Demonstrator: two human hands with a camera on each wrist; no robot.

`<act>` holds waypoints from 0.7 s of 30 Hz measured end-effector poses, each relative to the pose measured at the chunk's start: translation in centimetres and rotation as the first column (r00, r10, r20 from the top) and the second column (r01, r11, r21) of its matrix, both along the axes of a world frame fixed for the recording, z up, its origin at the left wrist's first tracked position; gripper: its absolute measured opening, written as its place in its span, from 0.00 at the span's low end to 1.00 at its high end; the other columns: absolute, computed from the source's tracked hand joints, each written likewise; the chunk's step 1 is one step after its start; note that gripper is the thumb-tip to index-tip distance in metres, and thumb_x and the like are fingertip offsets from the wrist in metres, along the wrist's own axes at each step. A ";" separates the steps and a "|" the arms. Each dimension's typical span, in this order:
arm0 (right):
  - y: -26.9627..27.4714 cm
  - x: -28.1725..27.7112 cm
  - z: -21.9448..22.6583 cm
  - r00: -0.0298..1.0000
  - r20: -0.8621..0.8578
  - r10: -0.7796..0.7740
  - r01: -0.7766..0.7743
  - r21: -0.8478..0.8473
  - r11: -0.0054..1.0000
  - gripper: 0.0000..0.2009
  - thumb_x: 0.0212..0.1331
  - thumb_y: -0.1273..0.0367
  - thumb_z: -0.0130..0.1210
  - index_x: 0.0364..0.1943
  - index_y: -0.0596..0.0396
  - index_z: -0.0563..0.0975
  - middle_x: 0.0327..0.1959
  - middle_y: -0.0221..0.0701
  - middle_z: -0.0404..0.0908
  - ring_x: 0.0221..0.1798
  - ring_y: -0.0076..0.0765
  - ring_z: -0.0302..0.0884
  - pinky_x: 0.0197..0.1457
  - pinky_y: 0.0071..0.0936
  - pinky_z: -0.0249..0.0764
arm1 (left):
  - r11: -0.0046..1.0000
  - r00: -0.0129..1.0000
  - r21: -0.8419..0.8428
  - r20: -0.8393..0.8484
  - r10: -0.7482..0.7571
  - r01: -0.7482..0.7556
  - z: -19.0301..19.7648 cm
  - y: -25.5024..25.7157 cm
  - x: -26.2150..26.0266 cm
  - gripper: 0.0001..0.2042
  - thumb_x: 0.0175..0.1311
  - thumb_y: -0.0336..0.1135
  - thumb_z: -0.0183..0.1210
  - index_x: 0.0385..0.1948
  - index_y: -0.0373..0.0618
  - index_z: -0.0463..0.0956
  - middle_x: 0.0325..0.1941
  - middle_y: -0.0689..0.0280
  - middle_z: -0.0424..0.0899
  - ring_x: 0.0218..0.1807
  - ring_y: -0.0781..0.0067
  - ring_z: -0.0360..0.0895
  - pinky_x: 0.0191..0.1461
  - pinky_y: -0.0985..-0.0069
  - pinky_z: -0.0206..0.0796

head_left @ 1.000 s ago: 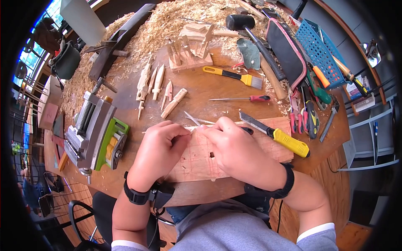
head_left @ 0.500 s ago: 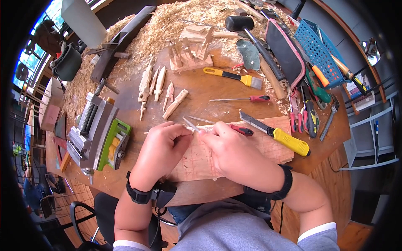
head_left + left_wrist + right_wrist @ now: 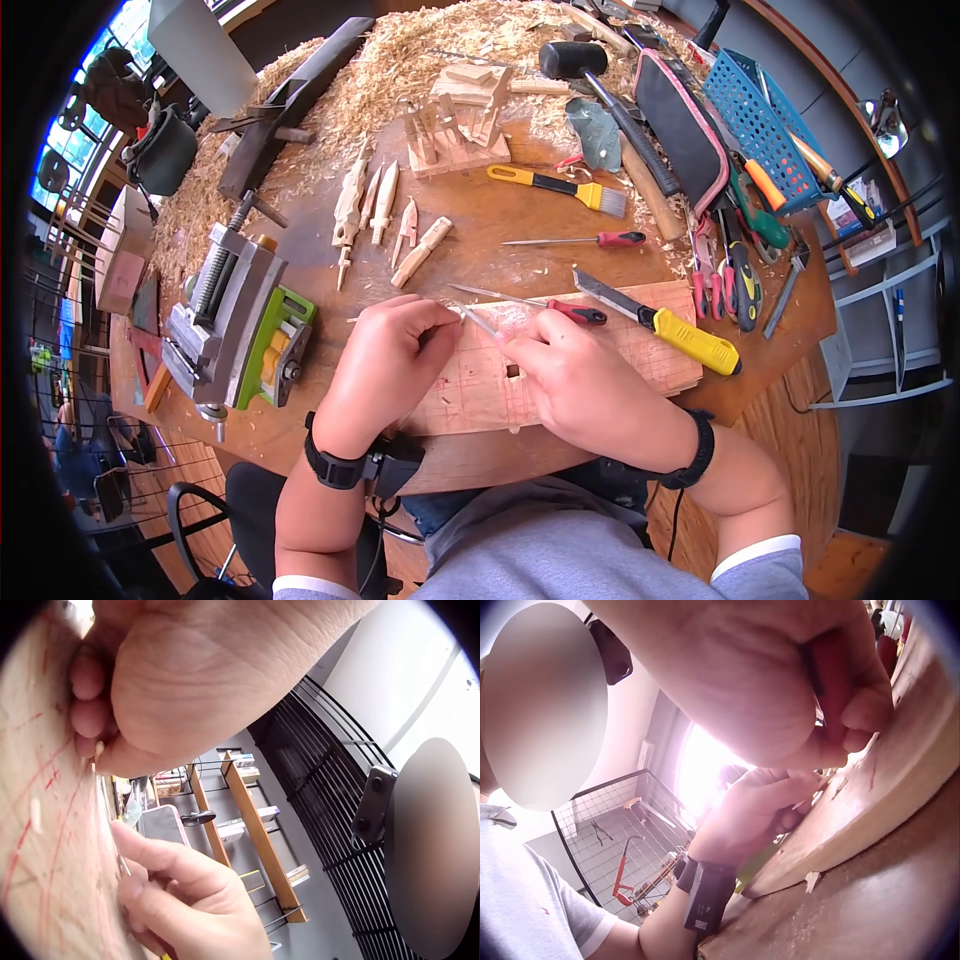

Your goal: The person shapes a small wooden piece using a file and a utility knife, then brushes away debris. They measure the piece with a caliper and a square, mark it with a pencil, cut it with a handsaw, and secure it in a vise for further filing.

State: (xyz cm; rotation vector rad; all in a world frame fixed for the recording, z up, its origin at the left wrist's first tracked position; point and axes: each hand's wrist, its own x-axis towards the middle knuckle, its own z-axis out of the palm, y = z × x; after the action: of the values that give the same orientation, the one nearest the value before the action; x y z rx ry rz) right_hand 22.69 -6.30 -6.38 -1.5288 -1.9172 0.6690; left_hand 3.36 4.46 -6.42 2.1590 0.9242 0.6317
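My left hand (image 3: 385,355) pinches a small pale wooden piece against the marked board (image 3: 650,350); in the left wrist view the piece's end (image 3: 99,750) pokes out between thumb and fingers. To its right, my right hand (image 3: 595,385) grips a slim metal tool (image 3: 481,323), its tip angled up-left near the left fingertips. The right wrist view shows the tool's red handle (image 3: 831,682) inside the curled right hand (image 3: 757,690). Most of the wooden piece is hidden by the left fingers.
A yellow cutter (image 3: 695,340) and a red-handled file (image 3: 578,312) lie on the board. Beyond it are carved sticks (image 3: 422,252), a brush (image 3: 600,197) and another red-handled tool (image 3: 620,239). A vise (image 3: 225,310) stands left; a mallet (image 3: 573,57) lies behind.
My right hand has drawn back right and toward the body with the slim tool, uncovering the file lying on the board. My left hand has stayed nearly in place, still pinching the piece.
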 end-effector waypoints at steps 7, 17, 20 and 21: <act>2.5 -0.6 0.0 0.999 -0.013 -0.049 0.048 -0.050 0.998 0.18 0.55 0.80 0.51 0.52 0.63 0.78 0.39 0.43 0.74 0.41 0.49 0.77 0.46 0.37 0.75 | 0.999 0.999 -0.046 -0.049 0.001 -0.003 0.4 0.0 0.2 0.05 0.57 0.24 0.63 0.33 0.33 0.82 0.29 0.54 0.83 0.31 0.66 0.80 0.38 0.73 0.70; -0.5 0.0 0.5 1.000 0.026 0.013 -0.013 -0.002 1.000 0.18 0.54 0.82 0.52 0.51 0.65 0.78 0.39 0.44 0.74 0.41 0.48 0.77 0.46 0.37 0.75 | 0.996 0.999 -0.080 -0.041 0.025 -0.028 0.2 0.0 -0.1 0.04 0.58 0.24 0.63 0.32 0.33 0.81 0.28 0.55 0.84 0.30 0.71 0.80 0.37 0.75 0.71; -0.1 -0.3 -0.4 0.999 0.031 0.020 -0.021 0.045 0.999 0.18 0.55 0.81 0.51 0.51 0.64 0.78 0.40 0.45 0.74 0.42 0.49 0.77 0.46 0.38 0.75 | 0.999 1.000 -0.051 -0.015 -0.013 0.012 -0.2 0.2 -0.2 0.04 0.58 0.24 0.62 0.32 0.33 0.81 0.28 0.55 0.84 0.30 0.73 0.80 0.37 0.75 0.71; 0.3 -0.5 -0.4 0.999 0.043 0.013 -0.015 0.038 0.999 0.17 0.56 0.81 0.50 0.51 0.63 0.78 0.39 0.45 0.74 0.42 0.49 0.77 0.46 0.38 0.75 | 0.999 1.000 -0.049 -0.016 -0.017 0.016 -0.2 0.2 -0.1 0.04 0.58 0.24 0.62 0.32 0.33 0.81 0.28 0.55 0.84 0.30 0.73 0.80 0.37 0.75 0.71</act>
State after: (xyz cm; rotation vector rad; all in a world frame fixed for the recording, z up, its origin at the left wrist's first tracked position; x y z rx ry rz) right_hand 22.19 -5.97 -6.77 -1.5189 -1.9630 0.6059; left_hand 3.22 4.68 -6.59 2.1291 0.9205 0.5776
